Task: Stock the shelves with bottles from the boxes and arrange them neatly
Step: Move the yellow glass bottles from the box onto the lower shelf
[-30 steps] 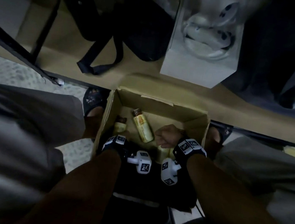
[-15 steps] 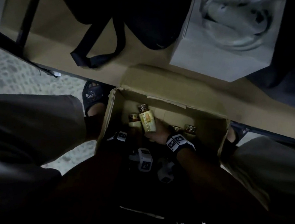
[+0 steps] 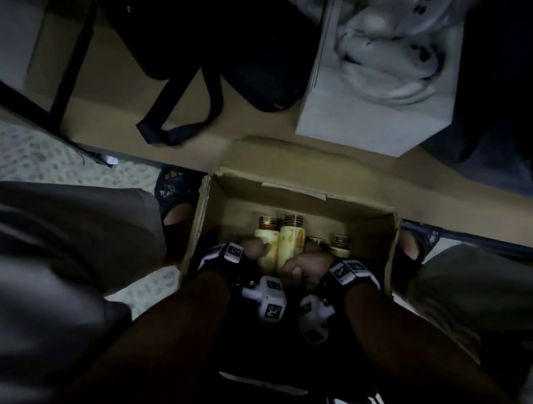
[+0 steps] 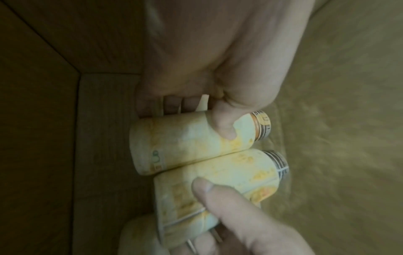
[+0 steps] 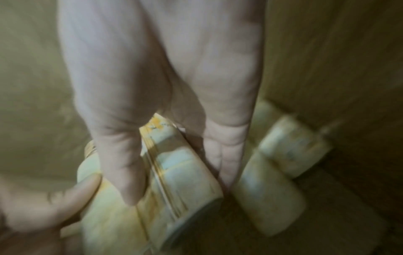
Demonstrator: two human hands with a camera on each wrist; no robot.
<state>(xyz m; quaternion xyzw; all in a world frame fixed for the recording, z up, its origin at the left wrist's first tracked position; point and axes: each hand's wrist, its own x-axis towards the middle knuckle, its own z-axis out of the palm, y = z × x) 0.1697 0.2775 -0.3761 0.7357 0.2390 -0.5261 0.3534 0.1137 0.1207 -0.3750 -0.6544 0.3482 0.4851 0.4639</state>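
While both hands reach down inside the cardboard box [image 3: 296, 190], each is wrapped round one pale yellow bottle. Left hand [image 3: 254, 245] — fingers and thumb curled about the left bottle [image 3: 268, 245], brown cap toward the box's far wall. Right hand [image 3: 305, 267] — gripping the right bottle [image 3: 290, 241], which lies touching the left one side by side. Two more bottles [image 3: 340, 244] sit by the box's right wall, just beyond the right hand. Past the box's far edge: a shelf board [image 3: 107, 118] carrying a black bag [image 3: 260, 50] and a white carton [image 3: 369, 120].
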